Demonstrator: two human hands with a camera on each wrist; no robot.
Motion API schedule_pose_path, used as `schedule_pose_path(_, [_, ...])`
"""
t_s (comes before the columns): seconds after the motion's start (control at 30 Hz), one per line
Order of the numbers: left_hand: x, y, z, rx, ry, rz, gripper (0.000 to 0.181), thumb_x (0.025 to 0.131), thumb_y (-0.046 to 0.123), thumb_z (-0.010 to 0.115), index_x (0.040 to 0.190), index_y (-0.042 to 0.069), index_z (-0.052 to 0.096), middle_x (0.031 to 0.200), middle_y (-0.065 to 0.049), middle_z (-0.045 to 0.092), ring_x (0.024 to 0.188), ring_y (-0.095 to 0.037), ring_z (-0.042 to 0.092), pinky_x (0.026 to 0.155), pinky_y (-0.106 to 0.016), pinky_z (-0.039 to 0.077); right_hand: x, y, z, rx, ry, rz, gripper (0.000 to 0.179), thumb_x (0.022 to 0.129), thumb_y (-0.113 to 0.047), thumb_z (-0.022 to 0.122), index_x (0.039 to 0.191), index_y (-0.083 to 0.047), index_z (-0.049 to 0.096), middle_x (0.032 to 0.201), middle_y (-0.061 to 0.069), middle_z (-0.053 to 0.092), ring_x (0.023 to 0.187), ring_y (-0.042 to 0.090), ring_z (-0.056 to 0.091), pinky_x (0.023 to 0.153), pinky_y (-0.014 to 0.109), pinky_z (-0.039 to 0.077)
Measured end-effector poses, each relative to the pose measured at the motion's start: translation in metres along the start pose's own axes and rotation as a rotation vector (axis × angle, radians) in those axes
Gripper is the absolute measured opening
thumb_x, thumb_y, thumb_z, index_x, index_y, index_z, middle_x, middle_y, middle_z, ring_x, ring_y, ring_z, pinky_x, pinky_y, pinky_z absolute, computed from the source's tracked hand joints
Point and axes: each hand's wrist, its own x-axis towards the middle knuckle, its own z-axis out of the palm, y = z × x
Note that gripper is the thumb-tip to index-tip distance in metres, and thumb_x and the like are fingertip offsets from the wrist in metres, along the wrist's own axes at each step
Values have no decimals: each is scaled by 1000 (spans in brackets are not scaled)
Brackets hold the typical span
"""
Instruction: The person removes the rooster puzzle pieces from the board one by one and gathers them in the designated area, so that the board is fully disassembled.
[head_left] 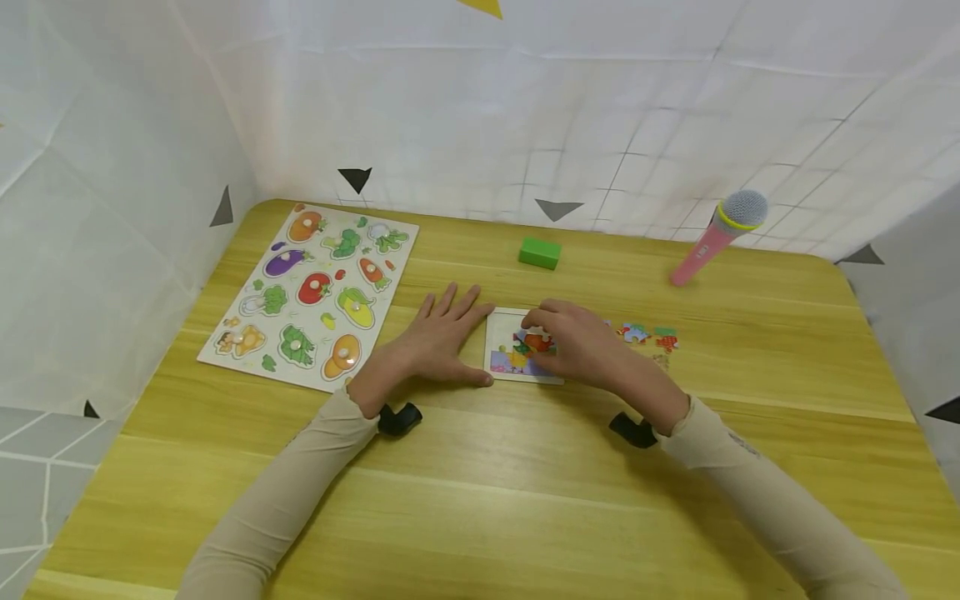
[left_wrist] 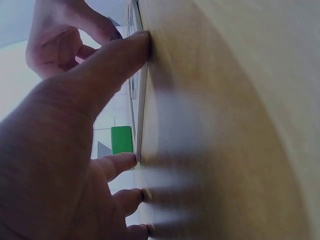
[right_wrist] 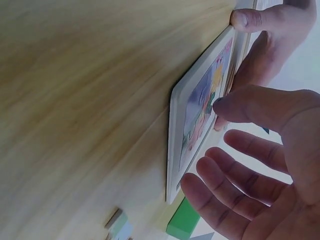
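Observation:
A small white-framed jigsaw tray (head_left: 498, 329) lies flat on the table, with joined colourful pieces (head_left: 507, 363) in its lower part. My left hand (head_left: 442, 340) spreads its fingers at the tray's left side; its thumb and index finger touch the edge. Over the tray's right half is my right hand (head_left: 581, 346), with its thumb at the puzzle's surface and the other fingers loosely bent, apart from the thumb in the right wrist view. A red piece (head_left: 537, 342) shows between thumb and index finger. Several loose jigsaw pieces (head_left: 635, 332) lie right of this hand, which partly hides some.
A vegetable knob-puzzle board (head_left: 315, 317) lies at the table's left. Behind the tray sits a green block (head_left: 539, 253). A pink toy microphone (head_left: 705, 254) stands tilted at the back right. White patterned cloth (head_left: 450, 125) hangs behind the wooden table (head_left: 480, 500).

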Motion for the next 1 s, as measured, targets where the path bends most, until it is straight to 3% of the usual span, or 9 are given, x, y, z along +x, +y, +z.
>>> schedule_pose_path(0.6, [0, -1, 1, 8, 4, 9, 107, 82, 71, 66, 162, 20, 17, 168, -10, -1, 151, -36, -8, 118, -57, -1, 11, -4, 9, -22, -30, -48, 33, 80, -15, 81, 110, -5, 71, 100, 6, 66, 80, 19, 55, 69, 35, 48])
schedule_pose_path(1.0, [0, -2, 1, -2, 2, 11, 107, 82, 72, 65, 162, 21, 16, 167, -9, -3, 151, -36, -9, 118, -57, -3, 13, -7, 9, -33, -51, -12, 33, 79, -17, 84, 108, -9, 72, 95, 4, 62, 75, 18, 52, 63, 33, 45])
